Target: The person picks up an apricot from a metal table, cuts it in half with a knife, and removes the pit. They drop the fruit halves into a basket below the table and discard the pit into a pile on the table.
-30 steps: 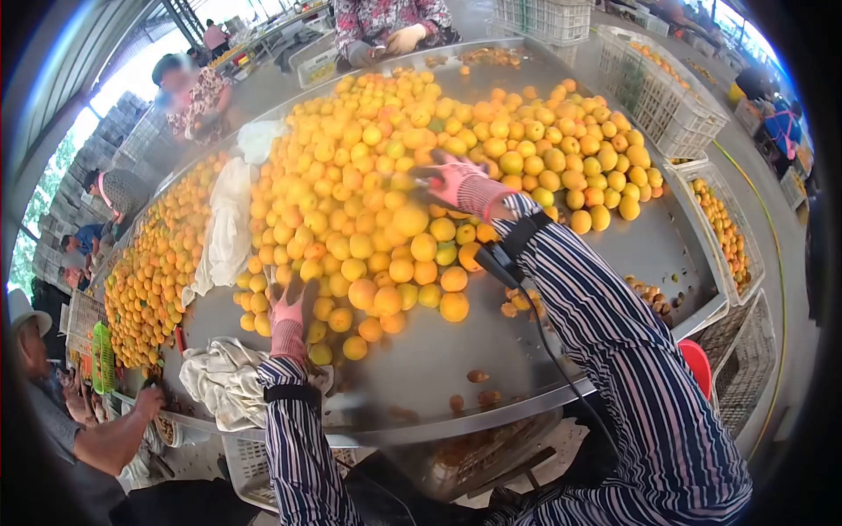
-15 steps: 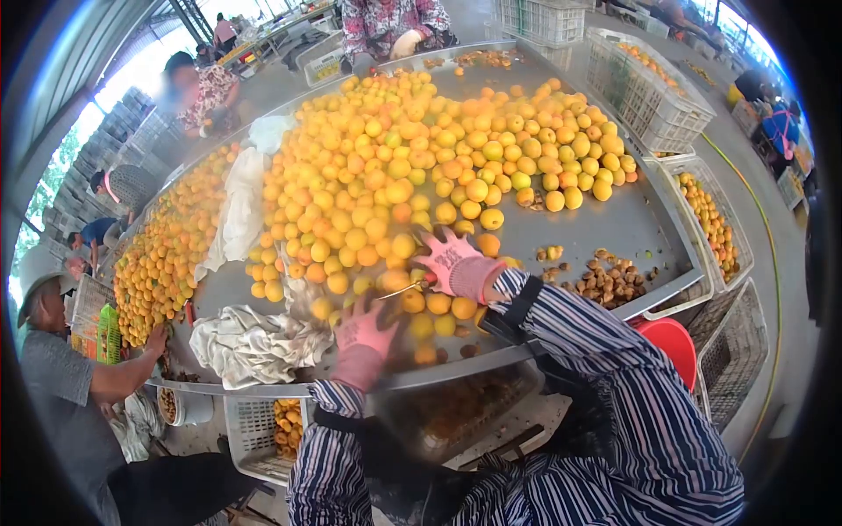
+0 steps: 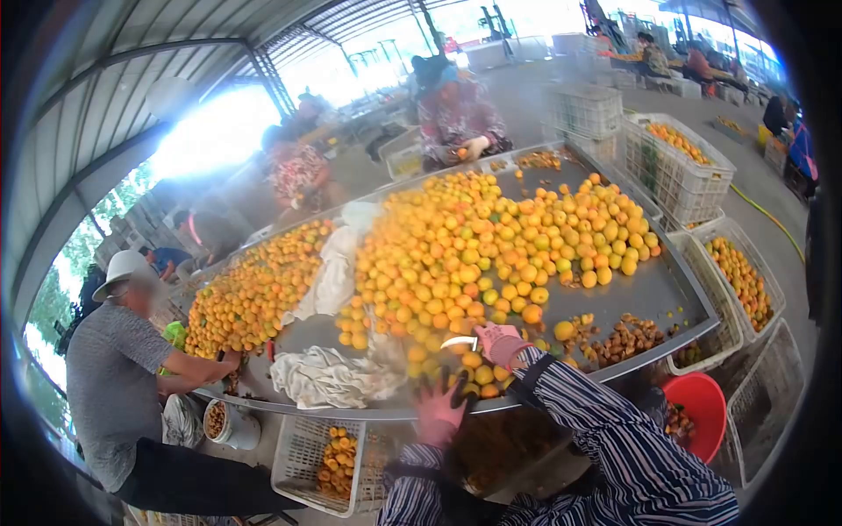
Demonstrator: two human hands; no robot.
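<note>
A small knife with a curved blade (image 3: pixel 459 343) is in my right hand (image 3: pixel 502 344), which wears a pink glove and is closed around the handle. Its blade points left over the apricots (image 3: pixel 456 250) heaped on the metal table (image 3: pixel 645 272). My left hand (image 3: pixel 438 410), in a pink glove with dark fingers, is at the table's front edge with its fingers spread. I see nothing held in it. Several apricots (image 3: pixel 484 375) lie between my two hands. To the right of my right hand is a pile of brown apricot pits (image 3: pixel 627 340).
A crumpled white cloth (image 3: pixel 320 379) lies left of my hands. Below the edge stand a crate with halved apricots (image 3: pixel 338 460) and a red basin (image 3: pixel 702 421). A person in a grey shirt (image 3: pixel 123 377) works at the left; another person (image 3: pixel 460 123) is across the table.
My view has tilted up and turned left. My right hand's fingers, outstretched before, have closed around the knife. My left hand has drawn back toward the table edge.
</note>
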